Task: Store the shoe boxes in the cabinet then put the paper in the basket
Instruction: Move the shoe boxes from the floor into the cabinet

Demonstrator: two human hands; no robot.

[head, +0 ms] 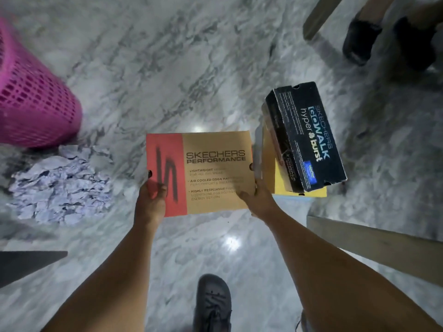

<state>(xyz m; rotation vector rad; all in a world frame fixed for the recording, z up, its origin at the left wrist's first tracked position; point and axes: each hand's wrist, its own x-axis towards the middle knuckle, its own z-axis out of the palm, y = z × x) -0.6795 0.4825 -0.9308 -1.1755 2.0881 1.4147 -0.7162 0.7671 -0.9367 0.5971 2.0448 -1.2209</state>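
Note:
I hold a tan and red shoe box [211, 173] above the marble floor, lid facing up. My left hand [151, 200] grips its near left corner. At the near right edge, my right hand [260, 200] clasps the same box. Just right of it a black shoe box [309, 137] lies tilted on top of a yellow box [280, 185]. A heap of crumpled white paper [60, 185] lies on the floor at the left. Behind the heap stands a pink plastic basket [33, 101].
A wooden panel edge [374, 243] runs along the right, near my right arm. Another person's dark slippers [359, 41] stand at the top right beside a wooden leg [321, 17]. My own dark shoe [212, 305] is below. A dark flat edge [28, 262] juts in at the lower left.

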